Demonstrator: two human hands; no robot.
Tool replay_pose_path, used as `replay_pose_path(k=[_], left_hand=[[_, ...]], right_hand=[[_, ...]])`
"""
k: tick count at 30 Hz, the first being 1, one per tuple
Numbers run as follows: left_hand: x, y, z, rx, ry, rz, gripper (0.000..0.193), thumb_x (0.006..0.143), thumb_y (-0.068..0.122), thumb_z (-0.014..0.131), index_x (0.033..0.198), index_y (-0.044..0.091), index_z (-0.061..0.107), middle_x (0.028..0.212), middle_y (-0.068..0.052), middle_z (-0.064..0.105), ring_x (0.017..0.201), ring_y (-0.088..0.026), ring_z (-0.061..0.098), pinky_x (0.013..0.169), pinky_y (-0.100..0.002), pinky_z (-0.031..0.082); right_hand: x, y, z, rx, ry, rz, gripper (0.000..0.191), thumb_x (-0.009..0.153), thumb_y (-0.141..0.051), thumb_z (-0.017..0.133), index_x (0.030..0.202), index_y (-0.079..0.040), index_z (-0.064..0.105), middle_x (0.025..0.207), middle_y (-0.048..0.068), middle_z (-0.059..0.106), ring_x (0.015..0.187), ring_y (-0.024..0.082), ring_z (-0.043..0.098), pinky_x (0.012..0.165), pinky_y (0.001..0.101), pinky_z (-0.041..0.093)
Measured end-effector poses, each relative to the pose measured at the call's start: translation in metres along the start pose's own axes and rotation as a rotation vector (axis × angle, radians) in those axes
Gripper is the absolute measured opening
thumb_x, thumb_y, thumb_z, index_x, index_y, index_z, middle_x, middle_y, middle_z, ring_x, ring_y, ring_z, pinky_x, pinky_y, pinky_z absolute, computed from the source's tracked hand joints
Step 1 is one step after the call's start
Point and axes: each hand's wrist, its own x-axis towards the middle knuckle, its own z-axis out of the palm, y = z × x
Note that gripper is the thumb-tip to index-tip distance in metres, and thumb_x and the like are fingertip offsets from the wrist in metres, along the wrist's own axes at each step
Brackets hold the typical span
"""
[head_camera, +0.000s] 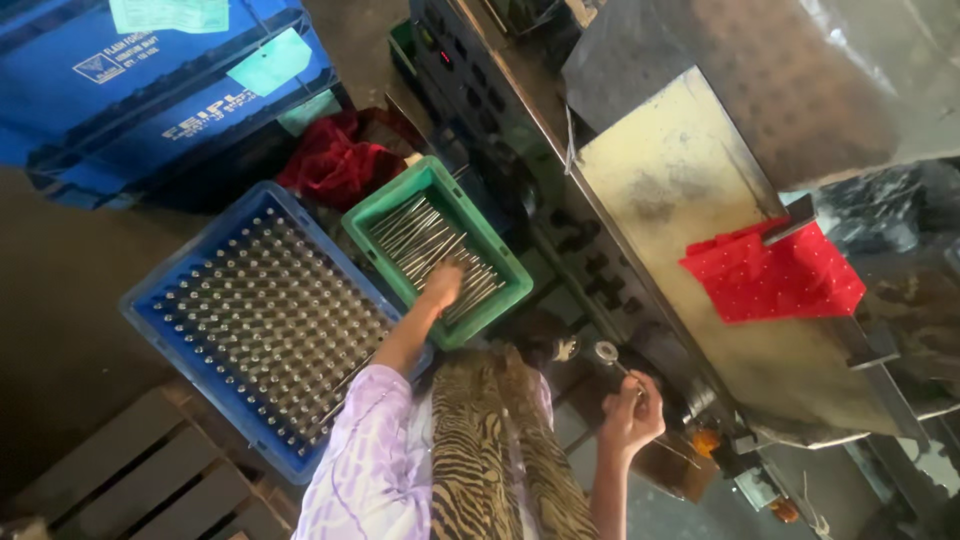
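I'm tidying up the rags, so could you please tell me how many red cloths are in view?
2: one red cloth lies on the machine's slanted metal panel; a darker red cloth is bunched beside the green tray.

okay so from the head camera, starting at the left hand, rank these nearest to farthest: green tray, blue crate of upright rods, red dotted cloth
1. Green tray: the left hand reaches into it.
2. Blue crate of upright rods: beside the tray, picture-left.
3. Red dotted cloth: on the machine, far picture-right.

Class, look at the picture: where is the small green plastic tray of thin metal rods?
In the head view, the small green plastic tray sits centre-left, between the large blue plastic crate and the grey machine, with the left hand inside it.
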Motion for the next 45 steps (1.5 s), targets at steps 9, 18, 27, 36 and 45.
replay_pose_path(k=[9,18,27,36,45], left_hand=[[0.029,0.05,0.006,0.631,-0.284,0.322,0.034,0.091,0.026,0.058,0.122,0.019,0.073,0.131,-0.008,0.066,0.122,-0.029,0.059,0.102,-0.048,0.046],[0.026,0.055,0.0,0.343,-0.379,0.273,0.029,0.095,0.022,0.057,0.114,0.013,0.077,0.123,-0.016,0.072,0.114,-0.035,0.068,0.092,-0.046,0.055],[0.034,0.053,0.008,0.487,-0.368,0.356,0.025,0.095,0.027,0.06,0.11,0.019,0.078,0.124,-0.008,0.072,0.114,-0.029,0.068,0.096,-0.044,0.053],[0.039,0.044,-0.011,0.521,-0.341,0.284,0.029,0.092,0.023,0.061,0.118,0.016,0.073,0.131,-0.01,0.065,0.119,-0.03,0.064,0.095,-0.044,0.055],[-0.023,0.007,-0.059,0.275,0.049,0.078,0.036,0.095,0.017,0.055,0.128,0.01,0.067,0.145,-0.02,0.052,0.126,-0.039,0.056,0.1,-0.046,0.052]], right_hand=[[-0.021,-0.008,0.009,-0.001,-0.054,0.017,0.025,0.099,-0.019,0.072,0.112,0.001,0.07,0.076,-0.002,0.06,0.059,0.005,0.051,0.053,0.0207,0.042],[-0.037,-0.009,0.004,-0.003,-0.078,-0.036,0.027,0.1,-0.021,0.072,0.115,0.001,0.07,0.078,-0.002,0.06,0.062,0.004,0.05,0.054,0.0205,0.04],[-0.032,-0.006,0.012,-0.021,-0.065,-0.025,0.025,0.1,-0.019,0.07,0.116,0.001,0.07,0.077,-0.002,0.061,0.061,0.004,0.052,0.054,0.0205,0.043],[-0.03,-0.001,0.039,-0.055,-0.072,0.066,0.022,0.1,-0.016,0.07,0.115,0.0,0.07,0.078,-0.002,0.062,0.062,0.003,0.049,0.053,0.0202,0.038],[-0.041,-0.023,0.017,-0.052,-0.081,-0.011,0.021,0.1,-0.015,0.069,0.115,0.0,0.07,0.076,-0.001,0.061,0.058,0.004,0.049,0.051,0.0203,0.039]])
